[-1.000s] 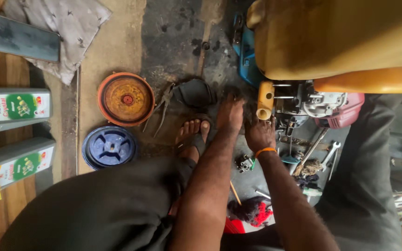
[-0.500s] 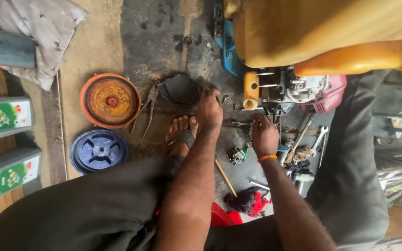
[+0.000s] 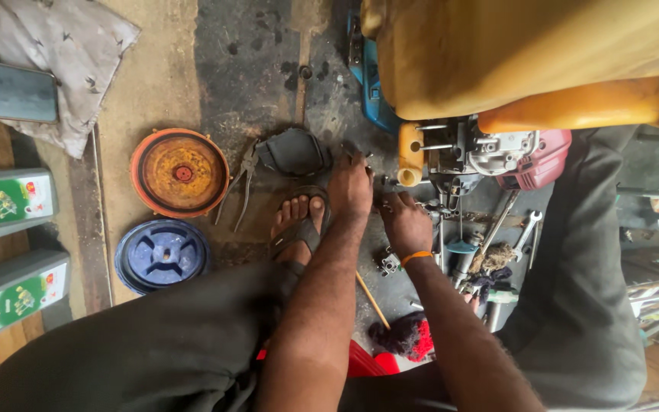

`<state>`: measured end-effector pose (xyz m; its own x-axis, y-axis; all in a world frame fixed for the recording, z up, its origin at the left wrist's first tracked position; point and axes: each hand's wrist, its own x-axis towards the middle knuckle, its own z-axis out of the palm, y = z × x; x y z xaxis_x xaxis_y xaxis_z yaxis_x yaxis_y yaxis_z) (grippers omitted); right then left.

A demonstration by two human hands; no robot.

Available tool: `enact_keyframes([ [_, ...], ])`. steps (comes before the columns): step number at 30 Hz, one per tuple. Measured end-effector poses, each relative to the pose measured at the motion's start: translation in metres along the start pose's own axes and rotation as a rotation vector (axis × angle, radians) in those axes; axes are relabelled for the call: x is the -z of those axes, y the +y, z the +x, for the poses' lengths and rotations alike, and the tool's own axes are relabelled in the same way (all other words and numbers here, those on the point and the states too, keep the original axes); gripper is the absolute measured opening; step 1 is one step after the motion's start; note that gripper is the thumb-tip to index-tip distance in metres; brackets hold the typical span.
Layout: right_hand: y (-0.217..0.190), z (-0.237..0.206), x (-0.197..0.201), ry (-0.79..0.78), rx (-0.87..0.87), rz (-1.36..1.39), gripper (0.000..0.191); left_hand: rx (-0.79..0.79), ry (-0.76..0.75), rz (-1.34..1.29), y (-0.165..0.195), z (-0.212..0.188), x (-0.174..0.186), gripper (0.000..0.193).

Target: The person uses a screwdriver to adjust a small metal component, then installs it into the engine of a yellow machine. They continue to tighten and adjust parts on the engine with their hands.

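Both hands at the small engine on the floor.
Left hand [image 3: 350,187] and right hand [image 3: 404,223] rest by the engine [image 3: 473,156], grips unclear; parts, wrench [image 3: 528,229] lie loose, so work looks unfinished.

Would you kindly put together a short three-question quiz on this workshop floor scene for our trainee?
1. True or false: the left hand rests on the blue round lid.
2. Which lies nearest the pliers? A) the orange round lid B) the wrench C) the red rag
3. Fill in: the right hand wears an ______ band at the wrist.

Key
1. False; it is on the floor, near the engine under the yellow tank.
2. A
3. orange
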<state>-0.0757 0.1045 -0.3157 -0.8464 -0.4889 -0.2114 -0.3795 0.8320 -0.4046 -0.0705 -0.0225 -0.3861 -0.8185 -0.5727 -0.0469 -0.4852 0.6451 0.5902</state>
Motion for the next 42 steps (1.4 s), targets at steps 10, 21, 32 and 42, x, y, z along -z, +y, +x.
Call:
enact_keyframes([
  [10,-0.018,0.022,-0.016,0.209,-0.444,0.218,0.02,0.097,-0.007,-0.129,0.002,-0.006,0.019,0.024],
  [21,-0.035,0.029,-0.018,0.242,-0.534,0.179,0.033,-0.007,-0.123,0.006,-0.006,-0.001,0.005,0.028],
  [32,-0.029,0.032,-0.009,0.035,-0.453,0.221,0.03,0.172,-0.118,-0.212,-0.001,-0.008,0.016,0.02],
  [42,-0.014,0.003,-0.005,0.163,-0.346,0.437,0.021,0.666,-0.129,-1.372,-0.013,0.034,0.004,0.028],
])
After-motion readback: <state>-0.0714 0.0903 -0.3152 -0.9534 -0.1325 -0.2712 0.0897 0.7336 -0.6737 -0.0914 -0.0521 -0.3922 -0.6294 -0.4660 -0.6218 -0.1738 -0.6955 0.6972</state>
